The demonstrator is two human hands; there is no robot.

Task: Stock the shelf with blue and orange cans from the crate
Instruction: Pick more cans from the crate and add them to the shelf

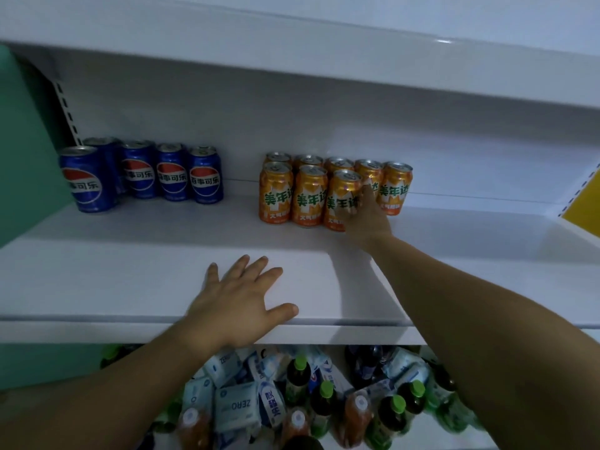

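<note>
the right hand (367, 219) reaches deep onto the shelf and grips an orange can (341, 198), fingers wrapped round its right side; the can stands upright on the board. the left hand (240, 300) lies palm down on the front part of the white shelf (130, 271), fingers straight and spread, holding nothing, thumb near the front edge. the hands are well apart, the right at about one o'clock from the left. the gripped can is the right end of a front row of three, touching its neighbour at nine o'clock. the other orange cans (308, 196) stand upright around it in a tight block, with a back row toward twelve o'clock running on to one o'clock of the right hand. at nine o'clock of that block, across a bare stretch of board, five blue cans (172, 172) stand upright near the back wall, the leftmost one set further forward. at twelve o'clock a second white shelf board (292, 60) hangs over everything. at nine o'clock of the view a green panel (26, 141) closes the side, and a yellow panel (584, 203) shows at three o'clock. at six o'clock, under the shelf's front edge, lie dark bottles with green caps (300, 368) mixed with white and blue packs (233, 404).
</note>
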